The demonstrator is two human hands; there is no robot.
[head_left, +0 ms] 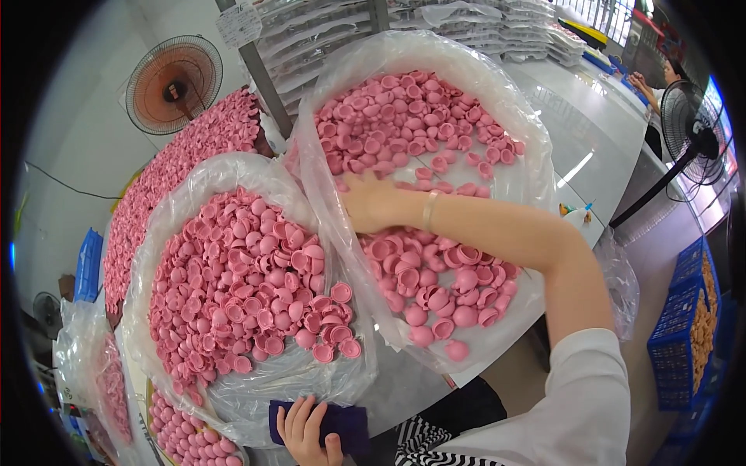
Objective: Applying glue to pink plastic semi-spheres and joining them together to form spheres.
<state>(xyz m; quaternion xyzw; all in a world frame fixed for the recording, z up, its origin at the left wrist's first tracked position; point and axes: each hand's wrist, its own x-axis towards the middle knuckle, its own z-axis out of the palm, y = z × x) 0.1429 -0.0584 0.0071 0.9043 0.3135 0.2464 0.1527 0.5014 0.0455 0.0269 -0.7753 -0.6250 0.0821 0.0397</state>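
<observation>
My right hand reaches into the large clear plastic bag on the right, over pink half-round shells. Its fingers look spread and slightly blurred against the shells and the bag's left side; a pale band circles the wrist. At the lower edge, my left hand has its fingers over a dark purple, flat rectangular thing, which I cannot name more exactly. Just ahead of it lies a second clear bag, spread open and heaped with pink half-shells.
Pink pieces form a big pile at the far left, beside a fan. Filled plastic bags are stacked at the back. Another fan and a blue crate stand right. A person sits at the far right.
</observation>
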